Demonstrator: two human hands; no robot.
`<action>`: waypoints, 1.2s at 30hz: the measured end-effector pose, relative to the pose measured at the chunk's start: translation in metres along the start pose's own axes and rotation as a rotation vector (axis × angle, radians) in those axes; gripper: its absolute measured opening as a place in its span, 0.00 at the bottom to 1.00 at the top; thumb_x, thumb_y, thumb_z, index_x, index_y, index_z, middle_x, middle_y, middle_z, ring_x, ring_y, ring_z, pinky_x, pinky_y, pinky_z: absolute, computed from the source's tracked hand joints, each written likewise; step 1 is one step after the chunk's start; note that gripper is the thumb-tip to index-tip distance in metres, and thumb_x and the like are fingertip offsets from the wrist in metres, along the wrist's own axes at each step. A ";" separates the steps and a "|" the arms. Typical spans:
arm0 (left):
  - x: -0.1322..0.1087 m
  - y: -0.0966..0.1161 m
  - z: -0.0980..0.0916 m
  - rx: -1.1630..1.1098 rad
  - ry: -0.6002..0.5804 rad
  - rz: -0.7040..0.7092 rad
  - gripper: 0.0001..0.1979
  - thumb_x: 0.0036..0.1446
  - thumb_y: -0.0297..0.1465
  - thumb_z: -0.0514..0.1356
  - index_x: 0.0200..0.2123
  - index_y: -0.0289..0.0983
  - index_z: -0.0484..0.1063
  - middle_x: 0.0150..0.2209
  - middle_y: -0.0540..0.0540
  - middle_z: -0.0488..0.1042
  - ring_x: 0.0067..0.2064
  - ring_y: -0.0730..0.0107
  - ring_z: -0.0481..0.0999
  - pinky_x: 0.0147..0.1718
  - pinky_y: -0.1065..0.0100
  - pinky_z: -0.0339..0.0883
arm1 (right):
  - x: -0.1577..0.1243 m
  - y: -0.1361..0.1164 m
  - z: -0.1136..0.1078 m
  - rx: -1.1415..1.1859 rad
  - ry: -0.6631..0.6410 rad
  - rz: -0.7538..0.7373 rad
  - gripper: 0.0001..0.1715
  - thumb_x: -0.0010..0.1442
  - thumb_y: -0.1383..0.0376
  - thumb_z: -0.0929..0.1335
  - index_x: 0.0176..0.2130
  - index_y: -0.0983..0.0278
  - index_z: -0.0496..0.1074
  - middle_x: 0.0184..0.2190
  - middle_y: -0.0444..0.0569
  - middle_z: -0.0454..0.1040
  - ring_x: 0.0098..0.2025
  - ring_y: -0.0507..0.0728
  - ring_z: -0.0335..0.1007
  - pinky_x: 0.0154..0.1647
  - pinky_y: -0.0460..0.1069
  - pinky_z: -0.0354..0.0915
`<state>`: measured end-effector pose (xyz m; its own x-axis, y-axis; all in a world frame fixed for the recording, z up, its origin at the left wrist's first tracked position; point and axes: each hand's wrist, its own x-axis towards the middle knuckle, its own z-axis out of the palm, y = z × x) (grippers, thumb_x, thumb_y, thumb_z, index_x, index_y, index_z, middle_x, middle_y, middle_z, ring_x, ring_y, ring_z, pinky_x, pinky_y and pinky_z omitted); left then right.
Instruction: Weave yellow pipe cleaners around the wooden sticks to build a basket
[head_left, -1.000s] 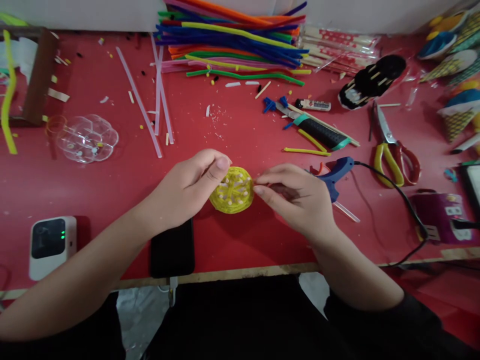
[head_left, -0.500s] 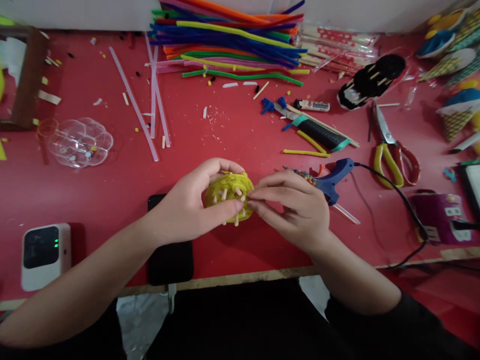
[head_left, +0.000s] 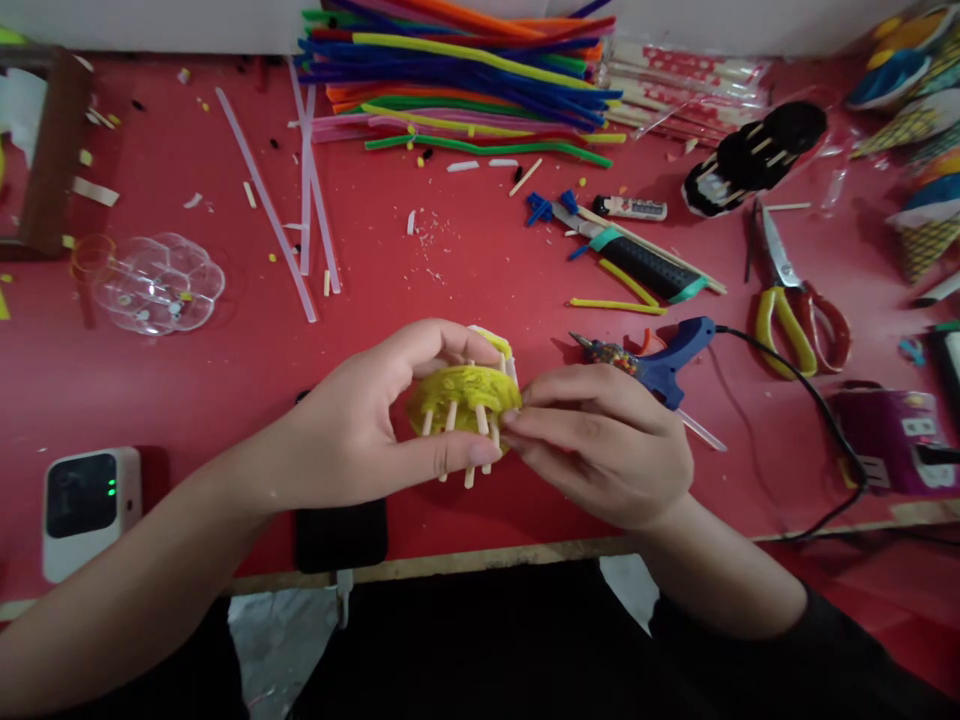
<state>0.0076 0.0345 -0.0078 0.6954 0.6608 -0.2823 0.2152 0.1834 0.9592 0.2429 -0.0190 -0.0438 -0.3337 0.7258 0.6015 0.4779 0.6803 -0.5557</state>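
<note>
A round yellow pipe-cleaner piece (head_left: 466,385) with several short wooden sticks standing out of it is held above the red table. My left hand (head_left: 375,425) is closed around its left side, fingers behind and thumb across the sticks. A second yellow layer with a white edge (head_left: 495,342) shows at the back, partly hidden by my fingers. My right hand (head_left: 600,435) pinches at the right edge of the piece, beside a stick; its fingertips cover what lies between them. Right of my right hand lies a blue glue gun (head_left: 664,370) with its tip pointing left.
Bundled coloured pipe cleaners (head_left: 465,75) lie at the back. Red-and-yellow scissors (head_left: 787,300), a black-green cutter (head_left: 649,262) and a black figure with sticks (head_left: 757,160) are on the right. A clear flower-shaped tray (head_left: 161,285), a white device (head_left: 91,515) and a black phone (head_left: 341,535) are leftward.
The yellow piece has been tilted, so its sticks now point down toward me and the white-edged layer behind shows. My right hand has shifted slightly right and down, still pinching at its edge.
</note>
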 end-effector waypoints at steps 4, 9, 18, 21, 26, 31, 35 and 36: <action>-0.003 0.003 -0.001 0.055 -0.033 -0.024 0.21 0.62 0.37 0.70 0.55 0.49 0.69 0.40 0.52 0.81 0.34 0.70 0.83 0.32 0.72 0.76 | 0.001 -0.004 -0.002 -0.001 -0.030 -0.029 0.07 0.65 0.71 0.73 0.44 0.63 0.79 0.39 0.50 0.81 0.41 0.54 0.80 0.43 0.50 0.80; -0.002 0.010 -0.002 0.086 -0.072 -0.055 0.20 0.61 0.37 0.70 0.53 0.46 0.69 0.44 0.51 0.81 0.33 0.71 0.83 0.31 0.72 0.77 | 0.003 -0.009 -0.005 0.055 -0.073 0.034 0.03 0.67 0.69 0.72 0.42 0.63 0.79 0.37 0.47 0.81 0.37 0.51 0.79 0.40 0.46 0.79; 0.000 0.013 -0.003 0.127 -0.093 -0.045 0.20 0.62 0.42 0.68 0.53 0.46 0.69 0.40 0.51 0.80 0.32 0.69 0.83 0.30 0.71 0.76 | -0.001 -0.020 -0.006 0.084 -0.094 0.092 0.12 0.65 0.74 0.72 0.46 0.60 0.78 0.40 0.45 0.81 0.39 0.53 0.79 0.41 0.47 0.78; 0.001 0.014 -0.003 0.129 -0.105 -0.043 0.20 0.62 0.43 0.68 0.53 0.44 0.69 0.40 0.50 0.80 0.33 0.68 0.83 0.31 0.70 0.77 | 0.002 -0.020 -0.003 0.108 -0.088 0.129 0.08 0.68 0.72 0.71 0.45 0.61 0.76 0.34 0.43 0.78 0.34 0.51 0.77 0.37 0.45 0.77; 0.003 0.015 -0.002 0.166 -0.071 -0.011 0.21 0.61 0.42 0.68 0.53 0.42 0.70 0.43 0.48 0.80 0.37 0.67 0.82 0.31 0.70 0.76 | 0.003 -0.020 0.001 0.078 -0.079 0.094 0.09 0.73 0.72 0.65 0.45 0.65 0.75 0.38 0.47 0.79 0.36 0.51 0.76 0.39 0.45 0.76; 0.000 0.011 -0.002 0.151 -0.042 0.005 0.21 0.61 0.40 0.69 0.54 0.47 0.69 0.42 0.52 0.80 0.34 0.71 0.81 0.30 0.72 0.75 | 0.002 -0.020 -0.004 -0.040 -0.014 0.088 0.07 0.67 0.72 0.71 0.44 0.63 0.78 0.37 0.46 0.79 0.36 0.52 0.76 0.40 0.47 0.77; -0.003 0.004 -0.002 0.116 -0.014 0.041 0.23 0.61 0.36 0.70 0.57 0.51 0.68 0.43 0.54 0.81 0.36 0.71 0.83 0.32 0.73 0.76 | 0.006 -0.018 -0.007 -0.032 0.035 0.043 0.06 0.62 0.71 0.75 0.42 0.64 0.79 0.36 0.48 0.80 0.37 0.53 0.77 0.40 0.48 0.77; -0.004 0.003 -0.001 0.106 -0.008 0.052 0.23 0.62 0.35 0.70 0.58 0.52 0.68 0.42 0.54 0.81 0.36 0.71 0.83 0.33 0.73 0.76 | 0.007 -0.018 -0.007 -0.028 0.037 0.050 0.06 0.62 0.71 0.75 0.41 0.63 0.79 0.35 0.48 0.81 0.36 0.53 0.77 0.40 0.49 0.78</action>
<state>0.0051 0.0331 -0.0034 0.7130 0.6613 -0.2329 0.2497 0.0709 0.9657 0.2376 -0.0269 -0.0259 -0.2788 0.7545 0.5942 0.5163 0.6394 -0.5697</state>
